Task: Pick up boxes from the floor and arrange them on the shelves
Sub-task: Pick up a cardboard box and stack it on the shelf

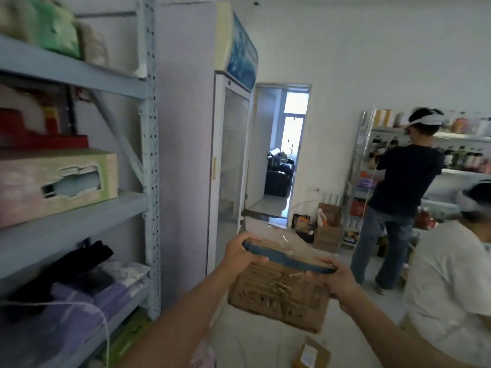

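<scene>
Nearest, a small box (311, 353) lay on the floor below the arms. Above it, the left hand (240, 252) and right hand (338, 281) each gripped one end of the film-wrapped box (279, 290). It was held in the air, long axis running hand to hand. The shelves (79, 229) stood leftward, nearer the left hand; both forearms reached forward.

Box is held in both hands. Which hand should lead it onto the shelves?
Left, probably. The left hand grips the box at the end nearer the shelves, which stand on that side; the right hand holds the far end and can follow.
</scene>
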